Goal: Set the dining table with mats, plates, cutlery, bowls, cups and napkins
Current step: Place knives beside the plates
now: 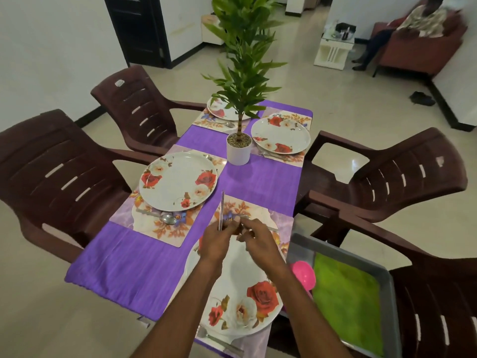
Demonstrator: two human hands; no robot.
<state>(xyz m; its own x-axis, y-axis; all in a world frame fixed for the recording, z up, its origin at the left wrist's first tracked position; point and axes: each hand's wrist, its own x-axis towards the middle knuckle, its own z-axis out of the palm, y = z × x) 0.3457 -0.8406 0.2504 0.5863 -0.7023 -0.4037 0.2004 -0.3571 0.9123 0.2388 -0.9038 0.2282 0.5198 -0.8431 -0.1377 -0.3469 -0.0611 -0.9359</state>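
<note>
My left hand (216,239) grips a thin metal cutlery piece (222,202) that points away from me, over the near floral mat (258,210). My right hand (258,236) meets it at the fingertips, pinched at the same spot; what it pinches is hidden. Below my arms lies the near floral plate (247,303), with a fork (216,339) at its near side. Another plate (178,180) sits on the left mat with a spoon (167,218) beside it. Two far plates (280,135) (219,109) rest on their mats.
A potted plant (238,148) stands mid-table on the purple cloth (134,264). A grey tray with a green lining (346,295) and a pink plastic piece (304,276) rests on the chair at right. Brown plastic chairs (64,177) ring the table. A person sits on a sofa far right.
</note>
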